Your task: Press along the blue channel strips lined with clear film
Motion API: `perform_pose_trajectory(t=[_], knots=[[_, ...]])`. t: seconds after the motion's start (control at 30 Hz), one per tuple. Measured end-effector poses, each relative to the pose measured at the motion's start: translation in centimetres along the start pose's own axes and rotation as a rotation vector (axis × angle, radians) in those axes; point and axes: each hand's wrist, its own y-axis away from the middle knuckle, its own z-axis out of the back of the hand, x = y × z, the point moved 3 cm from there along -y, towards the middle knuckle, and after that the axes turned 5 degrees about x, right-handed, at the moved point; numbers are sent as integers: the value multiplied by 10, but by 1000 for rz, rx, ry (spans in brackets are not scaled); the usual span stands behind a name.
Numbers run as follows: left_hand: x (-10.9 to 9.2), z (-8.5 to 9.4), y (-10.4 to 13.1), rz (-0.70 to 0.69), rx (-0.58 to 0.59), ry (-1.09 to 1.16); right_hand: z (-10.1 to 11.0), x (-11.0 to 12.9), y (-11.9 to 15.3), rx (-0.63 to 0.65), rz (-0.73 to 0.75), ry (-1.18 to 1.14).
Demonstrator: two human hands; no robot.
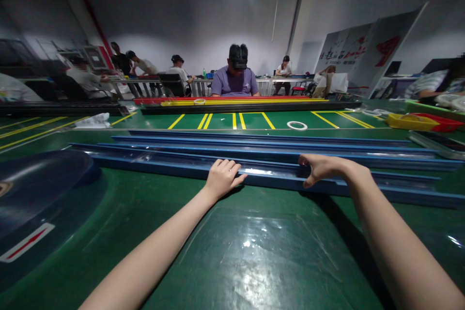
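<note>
Long blue channel strips lie across the green table. My left hand (223,177) rests on the nearest blue channel (174,168), its fingers over the far side and its thumb along the near edge. Farther right, my right hand (319,167) is at the same channel, thumb and fingers spread apart in a C shape around its width; whether they press on it is unclear. Behind it lie other blue channels (254,143), nearly parallel. The channels look hollow and shiny inside.
A dark blue rounded object (43,193) stands at the left. Farther back are a white ring (297,126), red, yellow and black strips (225,107), and a seated person (236,80). A yellow tray (410,122) lies at the right.
</note>
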Motion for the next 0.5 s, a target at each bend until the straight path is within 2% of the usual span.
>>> perform_pose_trajectory(t=[0.33,0.4,0.5], knots=[[0,-3,1,-28,16,-12,5,14,10,-14,-85,138],[0,-3,1,-43,28,-15,3,18,6,-22,-53,130],[0,-2,1,-57,47,-21,-4,32,-4,-60,105,66]])
